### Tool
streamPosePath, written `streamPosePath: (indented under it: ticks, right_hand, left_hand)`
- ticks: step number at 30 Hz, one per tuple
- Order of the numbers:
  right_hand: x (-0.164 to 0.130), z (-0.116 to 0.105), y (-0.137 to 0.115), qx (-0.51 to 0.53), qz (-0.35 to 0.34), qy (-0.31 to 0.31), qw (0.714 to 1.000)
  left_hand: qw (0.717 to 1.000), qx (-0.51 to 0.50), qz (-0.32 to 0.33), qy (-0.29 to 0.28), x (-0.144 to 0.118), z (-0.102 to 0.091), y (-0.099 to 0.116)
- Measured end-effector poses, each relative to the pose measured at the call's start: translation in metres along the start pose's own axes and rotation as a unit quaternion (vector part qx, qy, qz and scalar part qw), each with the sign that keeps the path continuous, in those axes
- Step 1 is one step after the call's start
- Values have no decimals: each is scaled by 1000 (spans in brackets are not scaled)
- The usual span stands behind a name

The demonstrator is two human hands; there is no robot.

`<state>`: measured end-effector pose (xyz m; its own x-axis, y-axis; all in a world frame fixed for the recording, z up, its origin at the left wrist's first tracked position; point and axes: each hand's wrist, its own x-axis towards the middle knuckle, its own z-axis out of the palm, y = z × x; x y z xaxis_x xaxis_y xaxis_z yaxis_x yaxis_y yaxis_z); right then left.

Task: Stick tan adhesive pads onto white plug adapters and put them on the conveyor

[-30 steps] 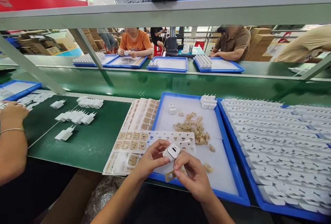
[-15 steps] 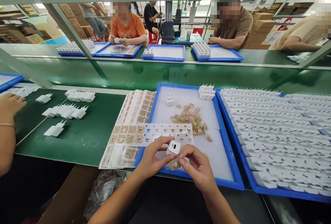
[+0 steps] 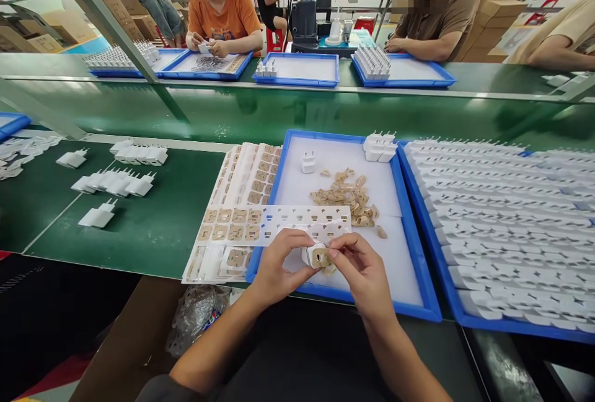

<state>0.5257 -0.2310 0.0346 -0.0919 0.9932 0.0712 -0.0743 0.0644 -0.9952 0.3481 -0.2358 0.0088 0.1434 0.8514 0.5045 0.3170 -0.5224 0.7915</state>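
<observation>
The green table [image 3: 153, 235] runs across the view, carrying a long blue tray of white chargers in rows [image 3: 502, 228] at the right and, beside it, a blue tray [image 3: 421, 266] with a white liner. On that liner lie a heap of tan stickers [image 3: 346, 199], a cluster of white plugs [image 3: 379, 145] at the far corner and one lone plug [image 3: 308, 162]. Sticker sheets [image 3: 242, 204] overlap the tray's left edge. Loose chargers [image 3: 116, 182] lie on the table at the left.

Over the tray's near edge, both hands meet on a small white charger [image 3: 312, 256]. The left hand [image 3: 276, 269] has its grip closed round the charger's body, thumb above and fingers below. The charger's port face points toward the camera, its long axis running roughly away from the person. The right hand [image 3: 367, 278] pinches a tan sticker [image 3: 321, 257] flat against that face.
</observation>
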Motion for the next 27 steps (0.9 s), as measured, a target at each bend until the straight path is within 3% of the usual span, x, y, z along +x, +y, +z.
streamPosePath:
  ticks: [27]
  right_hand:
    - [1, 6, -1, -99, -18, 13, 995]
  left_hand:
    - [1000, 20, 8, -2, 3, -1, 2]
